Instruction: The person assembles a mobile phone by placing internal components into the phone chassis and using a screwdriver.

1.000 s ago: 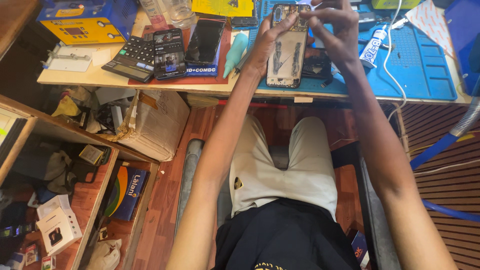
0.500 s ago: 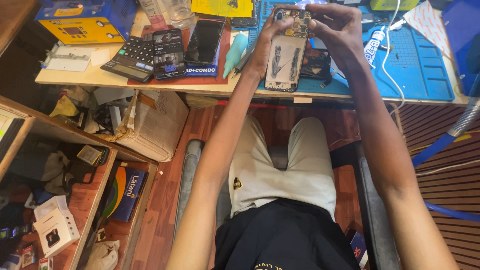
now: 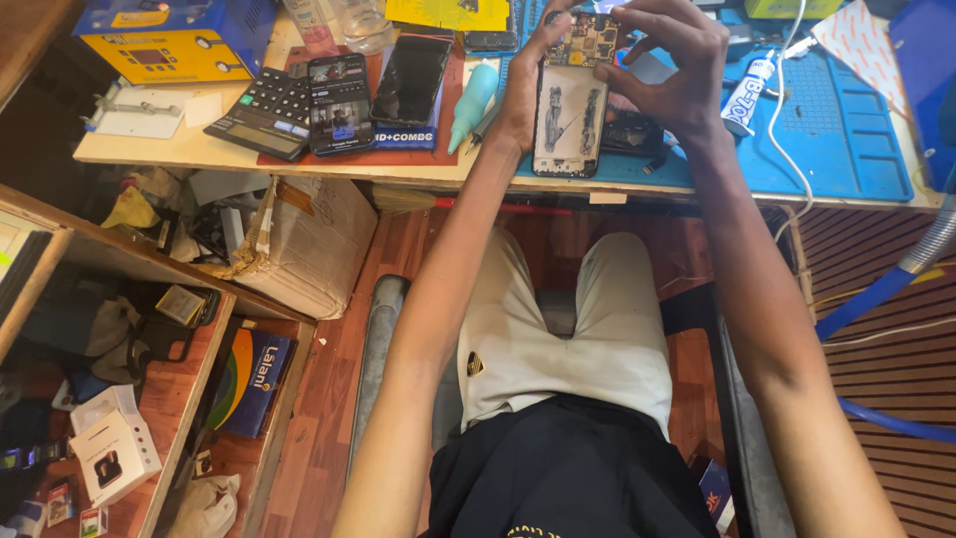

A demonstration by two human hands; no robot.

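Head view: opened phone (image 3: 568, 110) between left hand (image 3: 523, 85), right hand (image 3: 672, 70).

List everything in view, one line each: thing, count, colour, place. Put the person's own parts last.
opened phone: one, pale back plate with circuit board showing, on the blue mat, held in both hands
blue mat: one, blue, right part of the bench
calculator: one, black, left of centre on the bench
lit phone: one, black, beside the calculator
dark phone: one, black screen, right of the lit phone
squeeze bottle: one, teal, left of the opened phone
glue tube: one, white, on the mat
yellow and blue machine: one, far left of the bench
cardboard box: one, brown, under the bench
white boxes: two, lower left shelf
left hand: grips the opened phone's left edge
right hand: fingers on its upper part
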